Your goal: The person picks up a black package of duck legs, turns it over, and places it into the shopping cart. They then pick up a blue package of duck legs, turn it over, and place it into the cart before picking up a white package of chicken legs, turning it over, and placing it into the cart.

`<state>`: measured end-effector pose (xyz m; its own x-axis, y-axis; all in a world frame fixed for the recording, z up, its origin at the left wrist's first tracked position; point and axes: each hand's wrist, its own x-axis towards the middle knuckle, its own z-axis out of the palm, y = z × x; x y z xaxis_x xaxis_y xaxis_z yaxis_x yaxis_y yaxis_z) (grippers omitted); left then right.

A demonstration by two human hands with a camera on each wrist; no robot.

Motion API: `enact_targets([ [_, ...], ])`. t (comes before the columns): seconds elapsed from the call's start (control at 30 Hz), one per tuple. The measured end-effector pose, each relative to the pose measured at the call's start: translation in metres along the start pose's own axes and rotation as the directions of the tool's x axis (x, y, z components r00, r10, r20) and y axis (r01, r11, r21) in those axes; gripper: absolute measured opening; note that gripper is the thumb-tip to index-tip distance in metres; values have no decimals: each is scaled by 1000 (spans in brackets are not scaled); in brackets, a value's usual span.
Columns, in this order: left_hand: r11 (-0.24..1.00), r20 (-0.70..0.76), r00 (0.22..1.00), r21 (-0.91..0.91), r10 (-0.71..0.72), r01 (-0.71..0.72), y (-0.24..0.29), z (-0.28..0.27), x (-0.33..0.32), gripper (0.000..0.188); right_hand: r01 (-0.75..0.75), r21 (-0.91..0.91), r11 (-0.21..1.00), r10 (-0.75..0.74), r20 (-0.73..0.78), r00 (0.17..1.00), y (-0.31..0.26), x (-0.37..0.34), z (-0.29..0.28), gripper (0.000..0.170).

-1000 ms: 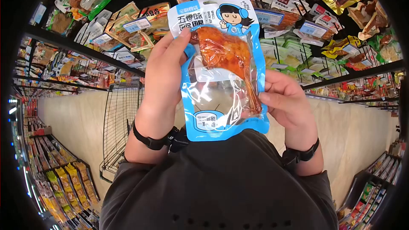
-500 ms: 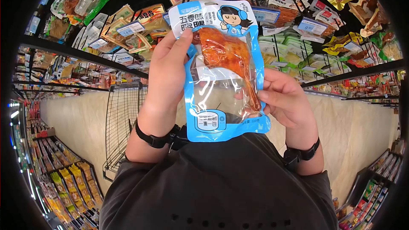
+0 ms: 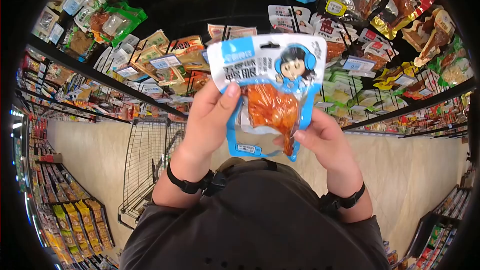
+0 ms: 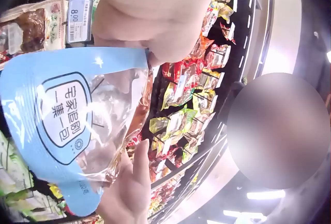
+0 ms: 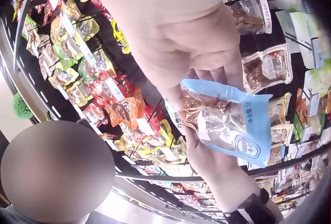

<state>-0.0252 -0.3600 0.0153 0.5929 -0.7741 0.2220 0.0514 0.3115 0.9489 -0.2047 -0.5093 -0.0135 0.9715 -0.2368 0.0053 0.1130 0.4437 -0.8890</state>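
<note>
In the head view a blue and white bag (image 3: 272, 105) with a browned duck leg showing through its clear window is held up before the chest, its top edge tilted toward the shelves. The left hand (image 3: 207, 120) pinches its left side, thumb on the front. At the lower right edge the right hand (image 3: 325, 142) grips it, thumb in front. The left wrist view shows the bag's blue bottom (image 4: 62, 110) with a printed television; the left hand (image 4: 155, 17) covers part of its side. In the right wrist view the right hand (image 5: 181, 48) holds the bag (image 5: 253, 125) by its edge.
Packed shelves (image 3: 400, 102) of hanging food bags with price tags span the front. A wire shopping cart (image 3: 145, 165) stands on the floor at the left. More racks (image 3: 82, 220) are at the lower left and lower right.
Both hands have moved lower with the bag, which has tilted so that it looks shorter and its printed top faces more upward. More of the upper shelf shows in the head view.
</note>
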Motion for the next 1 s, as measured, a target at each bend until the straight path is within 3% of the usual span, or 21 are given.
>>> enact_targets([
  [0.03,1000,44,999,9,-1,0,3,1,-1,34,12,-10,1000,-12,6,1000,0,0,2,33],
  [0.1,997,60,997,62,50,-53,10,3,-2,33,182,-129,975,-201,-156,967,0,4,8,34],
  [0.23,969,137,990,245,-27,-8,22,0,-3,28,244,-277,930,-317,-263,911,-17,17,16,21],
  [0.37,994,122,993,107,-10,-3,46,-1,5,27,290,-252,923,-354,-267,896,-32,32,24,19],
  [0.43,993,117,992,104,45,-58,53,-2,18,26,316,-269,910,-387,-274,881,-42,43,30,20],
  [0.5,987,102,995,158,2,-18,60,-7,33,24,313,-211,926,-370,-350,861,-55,57,30,22],
  [0.53,991,81,995,114,66,-75,65,1,43,22,352,-248,903,-420,-328,846,-62,64,28,23],
  [0.67,976,176,975,150,133,-160,78,-2,91,21,459,-252,852,-523,-380,763,-94,94,25,22],
  [0.83,991,259,958,26,123,-135,99,7,144,23,549,-331,767,-641,-415,646,-128,127,16,20],
  [1.0,987,264,951,-16,161,-163,92,18,183,25,580,-350,736,-677,-390,624,-152,145,3,20],
])
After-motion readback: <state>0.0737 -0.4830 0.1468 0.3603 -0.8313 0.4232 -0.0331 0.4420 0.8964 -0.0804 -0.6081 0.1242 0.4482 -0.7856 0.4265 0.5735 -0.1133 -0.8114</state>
